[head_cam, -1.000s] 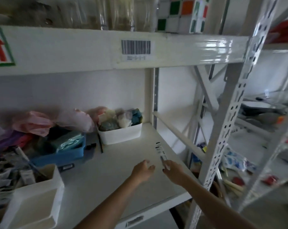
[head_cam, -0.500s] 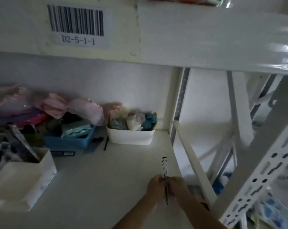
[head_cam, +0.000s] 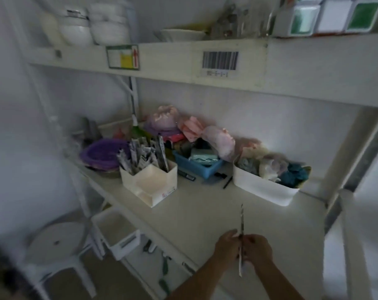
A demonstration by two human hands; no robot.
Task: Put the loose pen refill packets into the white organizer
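Observation:
A thin pen refill packet (head_cam: 241, 219) is pinched edge-on between my left hand (head_cam: 227, 245) and my right hand (head_cam: 257, 249), low over the front of the white shelf (head_cam: 205, 213). The white organizer (head_cam: 150, 184) stands on the shelf up and to the left of my hands. Several refill packets (head_cam: 140, 155) stick upright out of its back compartment; its front compartment looks bare. Both hands are closed on the held packet.
Behind the organizer are a purple basket (head_cam: 103, 154), a blue tray (head_cam: 196, 165) with pouches and pink bags. A long white bin (head_cam: 263, 187) of soft items sits at right. Dark pens (head_cam: 227, 182) lie near the blue tray. A white stool (head_cam: 53, 241) stands below left.
The view has swung left, bringing the organizer and stool into sight. Both hands still hold the packet together, now turned edge-on; one second ago the left hand was beside it, not on it.

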